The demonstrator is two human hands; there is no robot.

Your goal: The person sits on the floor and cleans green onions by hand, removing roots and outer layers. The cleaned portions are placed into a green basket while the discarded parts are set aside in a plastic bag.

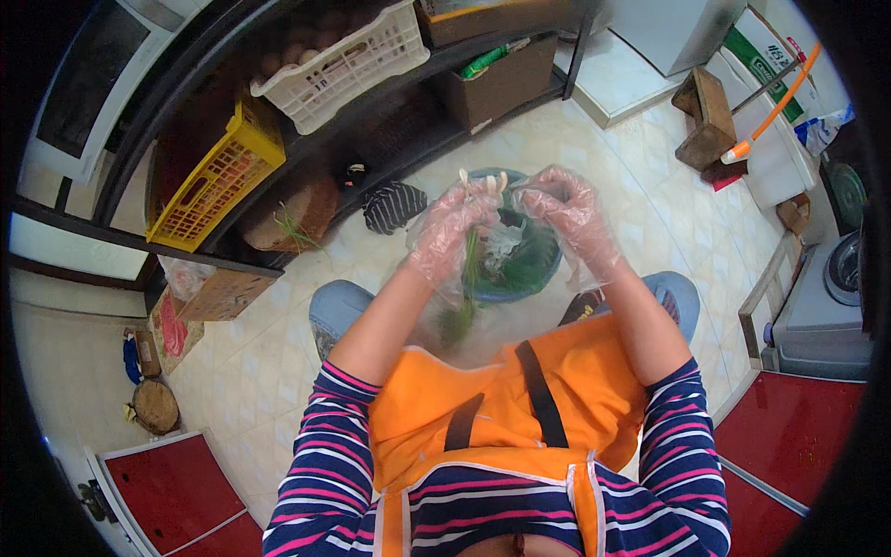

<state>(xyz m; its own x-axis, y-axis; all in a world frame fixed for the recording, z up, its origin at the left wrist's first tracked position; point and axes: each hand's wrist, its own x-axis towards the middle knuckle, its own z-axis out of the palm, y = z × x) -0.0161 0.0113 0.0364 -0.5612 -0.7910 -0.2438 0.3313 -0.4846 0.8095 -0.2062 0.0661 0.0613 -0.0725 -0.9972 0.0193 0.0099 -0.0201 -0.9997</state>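
My left hand (452, 233), in a clear plastic glove, grips a small bunch of long green-leaved stalks (472, 268), perhaps scallions. White stem ends stick up past its fingers, while the thin leaves hang down toward my lap. In a matching glove, my right hand (567, 212) is beside those white ends with thumb and fingers pinched together. Whether something small is between its fingertips I cannot tell. Beneath both hands a round blue-green basin (548, 282) rests on the floor, partly hidden by them. Crumpled clear plastic (502, 244) shows over dark green contents inside it.
A dark shelf unit holds a yellow crate (216, 184), a white crate (348, 66) and a brown box (501, 80). A striped dark bag (395, 207) lies by it. At right are a wooden stool (703, 118), an orange hose (773, 111) and a grey appliance (821, 313).
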